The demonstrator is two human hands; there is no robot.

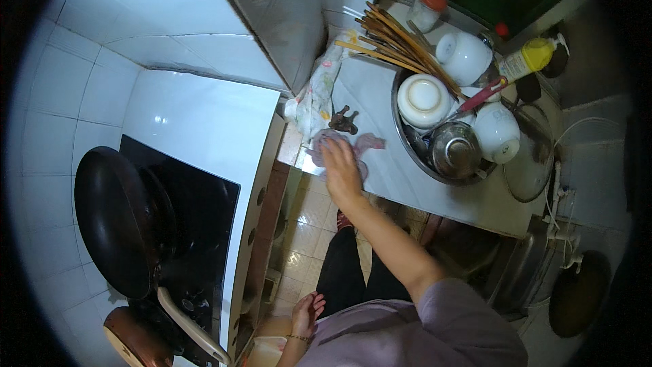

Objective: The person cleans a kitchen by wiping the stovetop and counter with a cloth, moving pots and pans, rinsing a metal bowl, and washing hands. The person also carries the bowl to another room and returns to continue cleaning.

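My right hand (340, 171) presses down on a mauve cloth (370, 143) near the left front corner of a white countertop (407, 186). The fingers lie over the bunched fabric, and part of it spreads out to their right. Just beyond the cloth stands a small dark brown object (343, 121) with a knobbed top, its kind unclear. Low in the view, my left hand (307, 311) hangs by my waist, fingers loosely curled and nothing seen in it. A bracelet circles that wrist.
A metal basin (415, 160) holds white bowls (424, 98), a steel pot (455, 152) and chopsticks (392, 35). Beside it are a glass lid (530, 178) and a yellow pump bottle (535, 56). A crumpled patterned cloth (321, 86) lies along the wall. Left, a black wok (114, 219) rests on a cooktop (204, 204).
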